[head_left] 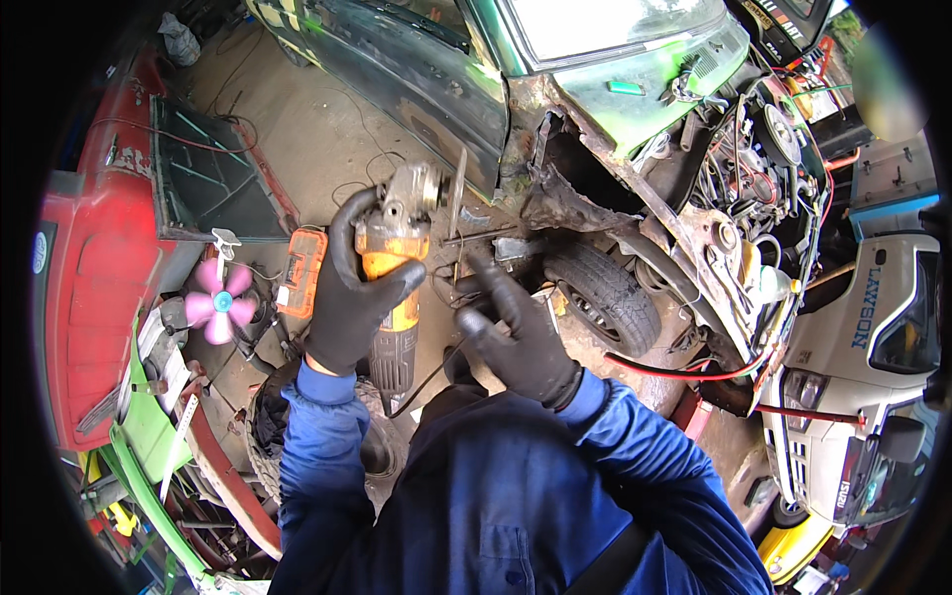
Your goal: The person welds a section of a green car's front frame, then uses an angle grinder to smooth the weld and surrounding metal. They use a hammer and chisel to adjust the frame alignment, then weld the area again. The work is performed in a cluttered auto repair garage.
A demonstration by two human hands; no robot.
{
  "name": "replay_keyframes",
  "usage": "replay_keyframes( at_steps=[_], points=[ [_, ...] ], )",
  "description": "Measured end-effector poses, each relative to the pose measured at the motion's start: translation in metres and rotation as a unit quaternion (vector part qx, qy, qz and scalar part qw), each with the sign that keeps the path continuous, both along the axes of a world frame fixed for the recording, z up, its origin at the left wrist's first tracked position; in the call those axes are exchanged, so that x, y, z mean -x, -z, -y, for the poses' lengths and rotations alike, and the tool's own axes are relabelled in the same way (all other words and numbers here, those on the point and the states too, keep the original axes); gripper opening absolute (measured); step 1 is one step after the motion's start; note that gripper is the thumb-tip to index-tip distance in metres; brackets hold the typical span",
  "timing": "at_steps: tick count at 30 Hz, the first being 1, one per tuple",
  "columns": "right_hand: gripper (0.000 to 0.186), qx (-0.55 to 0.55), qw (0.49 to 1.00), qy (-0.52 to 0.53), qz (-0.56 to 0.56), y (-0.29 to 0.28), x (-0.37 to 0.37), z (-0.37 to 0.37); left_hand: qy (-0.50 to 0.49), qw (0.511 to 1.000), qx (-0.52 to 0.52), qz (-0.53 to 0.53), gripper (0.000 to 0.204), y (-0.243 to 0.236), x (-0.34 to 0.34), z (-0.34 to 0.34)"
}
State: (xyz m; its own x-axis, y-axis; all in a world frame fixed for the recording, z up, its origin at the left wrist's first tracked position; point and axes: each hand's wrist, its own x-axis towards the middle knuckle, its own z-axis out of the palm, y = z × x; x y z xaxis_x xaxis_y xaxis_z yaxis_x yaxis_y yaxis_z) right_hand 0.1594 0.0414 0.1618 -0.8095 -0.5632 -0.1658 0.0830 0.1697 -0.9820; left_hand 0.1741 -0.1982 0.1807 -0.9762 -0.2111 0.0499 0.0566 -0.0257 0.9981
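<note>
My left hand (352, 297), in a black glove, grips a yellow and black angle grinder (397, 258) upright, its metal head at the top and a thin disc (456, 183) seen edge-on beside it. A black cord hangs from the grinder's lower end. My right hand (506, 327), also gloved, is just right of the grinder with fingers apart and nothing visible in it. Ahead is a stripped green car body (625, 119) with a rusty, ragged opening (575, 198) in its front side.
A loose tyre (620, 312) lies right of my hands, beside an exposed engine bay (754, 169). An orange case (300, 273), a pink fan (220, 302), a loose door (213, 169) and a red vehicle (99, 327) are at left. A white vehicle (833, 327) stands at right. Cables cross the floor.
</note>
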Motion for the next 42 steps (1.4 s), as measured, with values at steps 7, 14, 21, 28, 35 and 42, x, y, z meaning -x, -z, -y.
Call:
replay_keyframes(
  at_steps=[7, 14, 21, 28, 35, 42],
  points=[
    [0.101, 0.079, 0.995, 0.053, 0.044, 0.007, 0.000, -0.025, 0.121, 0.991, 0.012, 0.055, 0.093, 0.049, -0.046, -0.016],
    [0.091, -0.036, 0.995, 0.095, 0.014, -0.001, -0.009, -0.028, 0.176, 0.974, -0.069, 0.123, 0.094, 0.066, -0.061, -0.026],
    [0.069, -0.141, 0.978, 0.116, 0.097, -0.012, -0.009, -0.035, 0.197, 0.955, -0.145, 0.168, 0.093, 0.069, -0.058, -0.032],
    [0.063, -0.079, 0.978, 0.136, 0.140, -0.008, 0.006, -0.063, 0.171, 0.970, -0.097, 0.141, 0.089, 0.065, -0.045, -0.070],
    [0.081, -0.159, 0.980, 0.096, 0.074, -0.022, 0.030, -0.119, 0.140, 0.988, 0.007, 0.066, 0.085, 0.045, -0.031, -0.126],
    [0.092, -0.202, 0.974, 0.074, 0.067, -0.024, 0.052, -0.168, 0.148, 0.972, 0.161, 0.090, 0.099, 0.044, -0.017, -0.181]
  ],
)
